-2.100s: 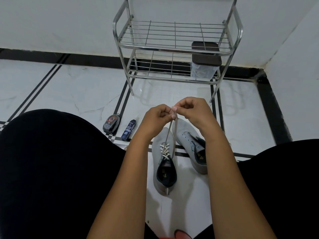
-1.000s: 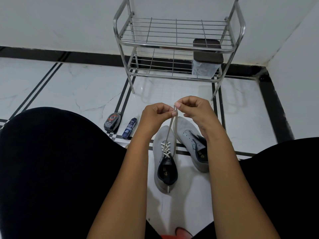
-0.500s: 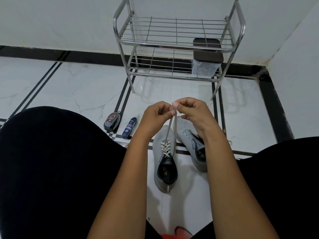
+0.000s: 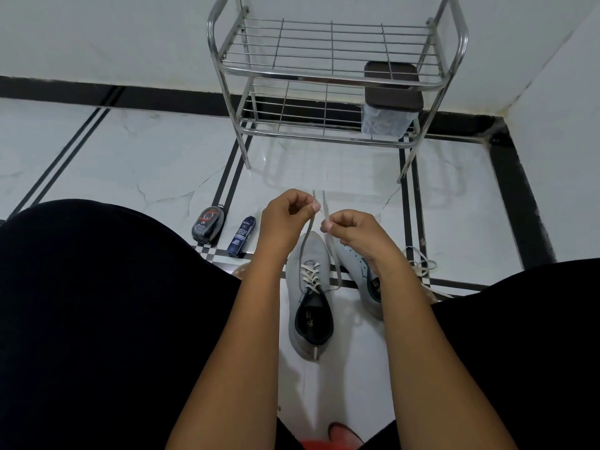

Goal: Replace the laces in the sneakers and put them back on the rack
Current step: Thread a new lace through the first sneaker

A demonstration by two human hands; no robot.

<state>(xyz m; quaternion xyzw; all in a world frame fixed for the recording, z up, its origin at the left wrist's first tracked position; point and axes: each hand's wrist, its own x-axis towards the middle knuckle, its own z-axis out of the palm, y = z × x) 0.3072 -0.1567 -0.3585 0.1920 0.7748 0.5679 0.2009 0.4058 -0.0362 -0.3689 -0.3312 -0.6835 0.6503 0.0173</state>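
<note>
Lace (image 4: 308,227) is soft, light and limp, so I judge it is best held near each tip. The left hand (image 4: 285,219) pinches 1 end between curled fingers and the right hand (image 4: 354,233) pinches the other, both raised above the laced sneaker (image 4: 310,306) on the floor in the middle. The second sneaker (image 4: 360,271) lies just right of it, partly hidden by the right wrist. The rack (image 4: 337,73) stands far, with a lidded box (image 4: 389,105) on its lower shelf. A loose lace (image 4: 422,264) lies at the right, a polish tin (image 4: 207,227) and a spray can (image 4: 242,235) at the left; nothing blocks the rack.

Shiny metal rack (image 4: 337,73), glossy marble floor (image 4: 130,164), matt cloth sneaker (image 4: 313,251).
</note>
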